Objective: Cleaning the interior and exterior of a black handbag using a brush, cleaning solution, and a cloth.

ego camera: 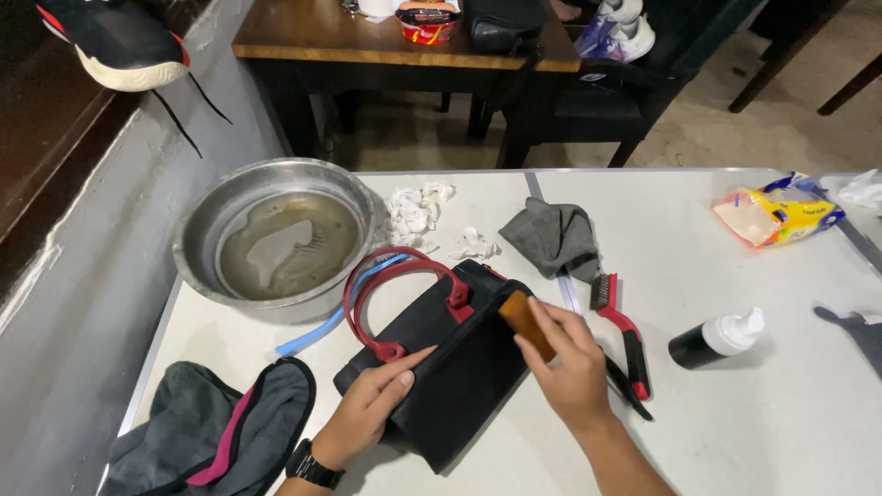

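Observation:
A black handbag with red handles lies flat on the white table. My left hand presses on the bag's near left side, thumb by the lower handle mount. My right hand grips a small brown wooden brush held against the bag's right top edge. A red-handled brush lies just right of that hand, with a black tool beside it.
A metal basin with murky water sits at the back left, a blue toothbrush next to it. Crumpled tissues, a grey cloth, a black foam bottle, a yellow packet, and a grey-pink pouch surround the bag.

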